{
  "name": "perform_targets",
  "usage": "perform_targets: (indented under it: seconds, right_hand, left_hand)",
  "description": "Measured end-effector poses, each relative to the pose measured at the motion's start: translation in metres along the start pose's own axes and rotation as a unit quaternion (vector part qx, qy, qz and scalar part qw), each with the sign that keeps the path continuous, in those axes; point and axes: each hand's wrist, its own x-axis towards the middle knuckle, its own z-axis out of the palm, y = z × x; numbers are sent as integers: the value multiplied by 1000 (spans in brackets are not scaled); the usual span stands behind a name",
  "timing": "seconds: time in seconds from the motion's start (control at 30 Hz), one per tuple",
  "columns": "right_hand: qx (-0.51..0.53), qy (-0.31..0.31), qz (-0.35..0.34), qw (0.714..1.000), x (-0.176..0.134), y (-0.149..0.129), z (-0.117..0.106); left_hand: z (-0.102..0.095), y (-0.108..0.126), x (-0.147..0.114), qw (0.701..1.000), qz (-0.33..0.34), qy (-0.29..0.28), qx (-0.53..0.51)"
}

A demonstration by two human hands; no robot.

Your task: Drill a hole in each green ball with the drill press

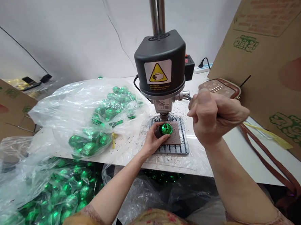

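A shiny green faceted ball [167,128] sits beneath the chuck [164,116] of a small black drill press [160,64]. My left hand [154,137] pinches the ball from the left, thumb in front and fingers behind, steadying it over a brown square board [176,136]. That board lies on the press's slotted metal base [185,148]. The drill tip meets or nearly meets the ball's top; I cannot tell which. To the right of the press, my right hand [214,114] is closed in a fist around the feed lever, whose grip the fingers hide.
Clear plastic bags of green balls [112,110] lie left on the white table [127,152], and more green balls [66,185] are below its edge. At right are a pink-brown purse [219,86], a brown strap [267,162] and a cardboard box [275,72]. Dark shavings surround the base.
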Motion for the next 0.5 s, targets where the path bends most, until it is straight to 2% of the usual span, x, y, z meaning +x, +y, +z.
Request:
perform_targets:
  seconds: [0.5]
  right_hand:
    - [29, -8, -77, 997, -10, 12, -5]
  left_hand:
    - [1, 2, 0, 1000, -5, 1, -8]
